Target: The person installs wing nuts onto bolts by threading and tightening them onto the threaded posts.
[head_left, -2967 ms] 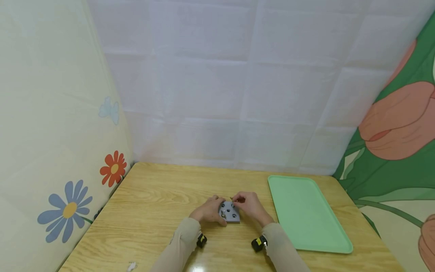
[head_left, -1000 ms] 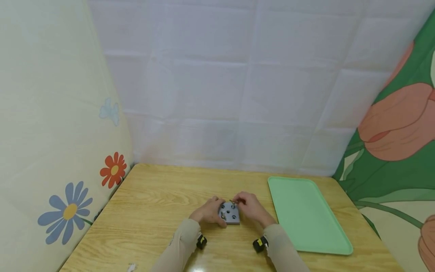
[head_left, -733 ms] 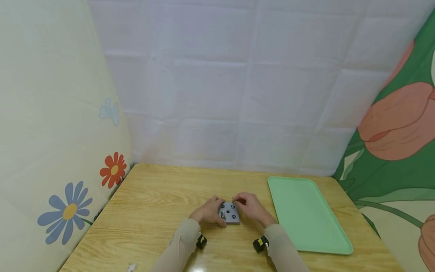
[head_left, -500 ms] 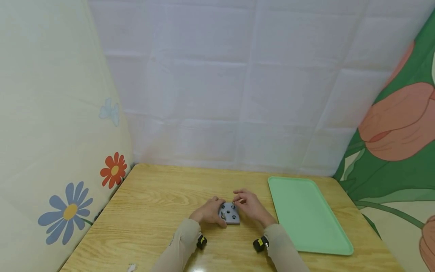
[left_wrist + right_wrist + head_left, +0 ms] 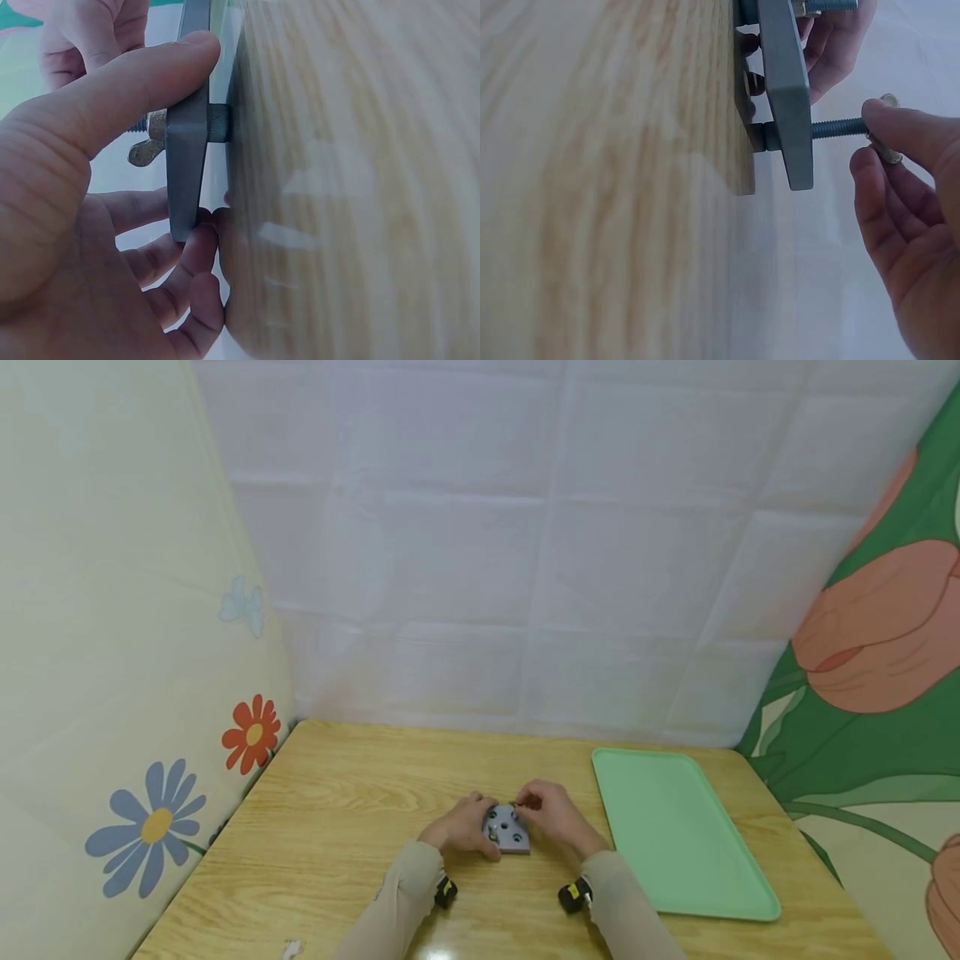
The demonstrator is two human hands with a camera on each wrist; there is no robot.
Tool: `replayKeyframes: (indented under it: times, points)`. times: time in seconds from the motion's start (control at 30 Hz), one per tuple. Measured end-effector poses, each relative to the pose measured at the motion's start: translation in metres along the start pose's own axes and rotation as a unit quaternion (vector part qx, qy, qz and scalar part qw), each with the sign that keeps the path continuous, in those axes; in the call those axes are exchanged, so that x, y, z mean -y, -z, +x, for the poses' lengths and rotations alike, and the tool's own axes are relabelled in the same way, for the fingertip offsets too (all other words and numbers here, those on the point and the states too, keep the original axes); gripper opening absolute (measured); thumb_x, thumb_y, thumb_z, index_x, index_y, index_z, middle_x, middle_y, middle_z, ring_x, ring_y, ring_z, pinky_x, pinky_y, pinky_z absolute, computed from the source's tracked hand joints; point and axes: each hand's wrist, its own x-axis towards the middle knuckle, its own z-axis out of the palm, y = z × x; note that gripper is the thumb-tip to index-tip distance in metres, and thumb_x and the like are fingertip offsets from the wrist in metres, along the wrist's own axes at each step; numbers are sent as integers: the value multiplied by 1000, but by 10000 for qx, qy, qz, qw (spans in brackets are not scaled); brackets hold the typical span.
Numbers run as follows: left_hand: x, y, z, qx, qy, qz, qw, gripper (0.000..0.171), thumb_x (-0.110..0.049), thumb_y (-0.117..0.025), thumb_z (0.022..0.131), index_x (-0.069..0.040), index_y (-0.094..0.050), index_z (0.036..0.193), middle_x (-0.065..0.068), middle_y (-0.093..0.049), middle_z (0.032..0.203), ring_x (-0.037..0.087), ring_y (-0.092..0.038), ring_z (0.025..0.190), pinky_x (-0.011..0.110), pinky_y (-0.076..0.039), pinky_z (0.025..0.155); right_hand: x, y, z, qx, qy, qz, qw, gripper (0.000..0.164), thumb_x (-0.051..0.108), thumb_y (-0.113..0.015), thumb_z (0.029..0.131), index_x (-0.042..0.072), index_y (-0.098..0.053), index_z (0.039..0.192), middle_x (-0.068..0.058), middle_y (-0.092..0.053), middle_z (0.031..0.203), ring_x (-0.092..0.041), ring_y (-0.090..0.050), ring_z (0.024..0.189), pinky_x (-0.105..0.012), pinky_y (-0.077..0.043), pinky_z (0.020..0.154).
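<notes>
A grey metal plate [image 5: 505,841] with several holes is held just above the table by my left hand [image 5: 460,827], its thumb on one side and fingers beneath. My right hand [image 5: 557,817] is at the plate's far right corner. In the right wrist view, its thumb and fingers pinch a wing nut [image 5: 892,156] at the end of a threaded bolt [image 5: 836,129] that passes through the plate. A second wing nut [image 5: 147,154] sits against the plate near my left thumb, with its knurled bolt head [image 5: 219,123] showing on the underside.
A green tray [image 5: 682,835] lies at the right of the wooden table [image 5: 360,793]. A small white scrap [image 5: 292,949] lies near the front left. A white cloth [image 5: 450,568] hangs behind, with flowered cloths on both sides.
My right fingers stay around the same bolt; they spread half a second ago and have closed back onto the wing nut. The left hand and plate have barely moved.
</notes>
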Motion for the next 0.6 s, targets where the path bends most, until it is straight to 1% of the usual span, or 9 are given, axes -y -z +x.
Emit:
replayKeyframes:
  times: [0.17, 0.3, 0.4, 0.5, 0.6]
  points:
    - [-1, 0, 0, -13, 9, 20, 10000, 80, -39, -78, 60, -13, -42, 127, 2, -42, 110, 16, -42, 94, 32, -40, 74, 3, 1, 0, 44, -37, 54, 10000, 5, 14, -64, 80, 16, -62, 84, 9, -58, 81, -7, -55, 73, -23, -45, 63]
    - [-1, 0, 0, -15, 35, 49, 10000, 80, -39, -78, 60, -14, -42, 127, 2, -42, 111, 15, -42, 94, 31, -39, 74, 3, 1, 0, 67, -13, 17, 10000, 9, 13, -62, 81, 13, -62, 90, 9, -58, 82, -8, -55, 74, -24, -45, 63]
    - [-1, 0, 0, -18, 53, 37, 10000, 80, -39, -78, 59, -14, -42, 127, 1, -42, 110, 15, -41, 93, 31, -39, 74, 3, 1, 0, 68, -3, 8, 10000, 10, 12, -61, 82, 13, -61, 91, 9, -57, 83, -8, -54, 74, -25, -45, 63]
    - [-1, 0, 0, -1, 73, -23, 10000, 80, -39, -78, 59, -14, -43, 127, 0, -42, 109, 14, -41, 92, 30, -39, 74, 3, 1, -1, 30, 75, 40, 10000, 8, 12, -61, 82, 13, -62, 89, 8, -56, 84, -9, -53, 74, -25, -45, 62]
    - [-2, 1, -1, 15, 65, -31, 10000, 80, -38, -78, 60, -14, -43, 127, 0, -41, 109, 14, -41, 92, 30, -39, 74, 2, -1, 0, -31, 203, 136, 9997, 6, 13, -64, 80, 15, -62, 86, 6, -54, 86, -10, -52, 75, -26, -45, 63]
